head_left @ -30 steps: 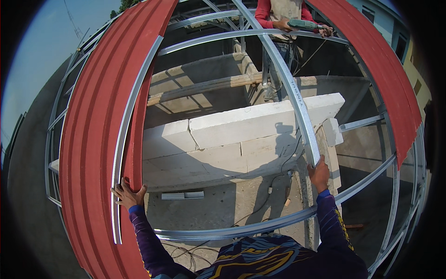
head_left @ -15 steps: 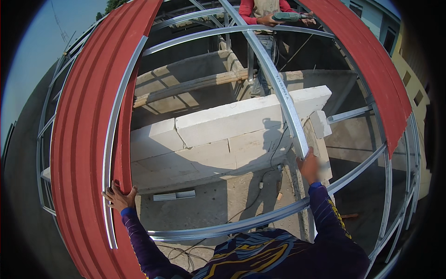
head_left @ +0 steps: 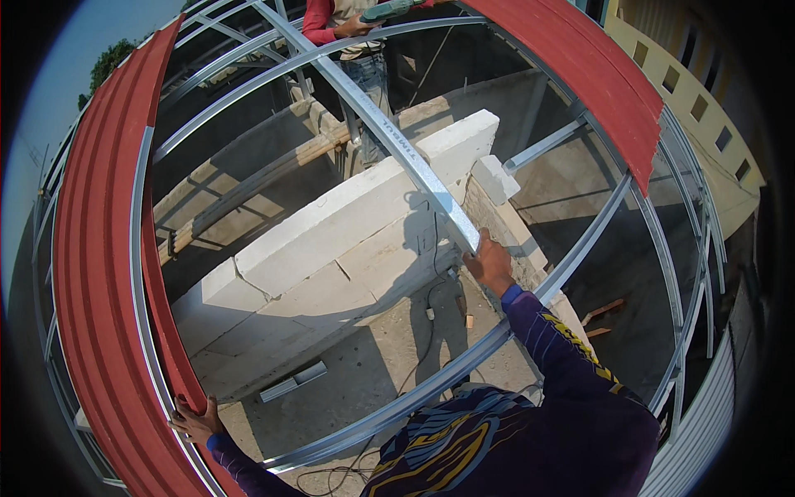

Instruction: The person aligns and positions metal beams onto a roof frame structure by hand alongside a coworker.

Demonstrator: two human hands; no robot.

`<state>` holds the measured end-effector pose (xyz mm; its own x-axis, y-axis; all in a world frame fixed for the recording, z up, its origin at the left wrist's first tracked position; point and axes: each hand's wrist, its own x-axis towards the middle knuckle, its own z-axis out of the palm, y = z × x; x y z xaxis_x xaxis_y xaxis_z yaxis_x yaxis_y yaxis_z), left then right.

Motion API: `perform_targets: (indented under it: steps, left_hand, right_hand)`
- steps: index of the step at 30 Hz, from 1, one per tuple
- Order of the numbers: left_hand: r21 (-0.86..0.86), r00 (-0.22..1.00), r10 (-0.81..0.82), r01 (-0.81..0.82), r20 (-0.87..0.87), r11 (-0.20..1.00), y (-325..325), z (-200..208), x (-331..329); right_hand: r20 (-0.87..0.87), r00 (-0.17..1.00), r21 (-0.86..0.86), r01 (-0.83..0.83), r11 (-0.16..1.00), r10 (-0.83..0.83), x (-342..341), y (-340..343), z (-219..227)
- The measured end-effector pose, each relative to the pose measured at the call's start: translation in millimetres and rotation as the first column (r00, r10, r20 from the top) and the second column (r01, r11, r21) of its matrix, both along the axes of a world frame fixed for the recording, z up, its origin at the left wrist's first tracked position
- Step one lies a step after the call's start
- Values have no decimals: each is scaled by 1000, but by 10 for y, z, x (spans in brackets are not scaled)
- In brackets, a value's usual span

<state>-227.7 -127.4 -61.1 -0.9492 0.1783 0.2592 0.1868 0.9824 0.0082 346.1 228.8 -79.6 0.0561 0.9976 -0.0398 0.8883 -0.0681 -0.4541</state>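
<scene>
My right hand is closed around the near end of a long silver metal channel, which runs away to the far left across the roof frame. My left hand lies with fingers spread over a thin metal strip at the inner edge of the red corrugated roofing sheet. The thumb reaches toward the sheet's edge; the underside of that hand is hidden. Across the frame, a co-worker in red sleeves holds a green power drill.
A curved metal purlin crosses in front of my body. Below stands a white block wall, with a cable and a short metal piece on the floor. Another red roofing sheet lies to the right.
The whole view has turned, so the frame, wall and co-worker appear farther left and tilted. My hands keep their places, the right on the channel's end, the left on the strip.
</scene>
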Motion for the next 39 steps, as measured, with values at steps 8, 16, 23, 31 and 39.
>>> perform_targets:
  steps: [8,16,23,31,39]
  left_hand:
    - [-8,998,5,-5,-67,1000,-118,-118,-135]
    - [-90,996,25,-33,-85,995,68,75,141]
    - [-83,960,117,-142,-254,986,118,154,301]
    - [147,939,-154,207,-308,967,888,114,942]
    - [670,369,-927,706,-72,229,3099,-255,3918]
  right_hand:
    - [-9,1000,-16,-22,1000,22,-75,-14,41]
    - [-29,1000,72,-10,997,12,56,14,-118]
    - [-164,983,132,-55,990,76,63,12,-253]
    - [-267,922,209,-229,951,281,70,-17,-397]
    - [-594,500,116,-722,682,630,665,461,-273]
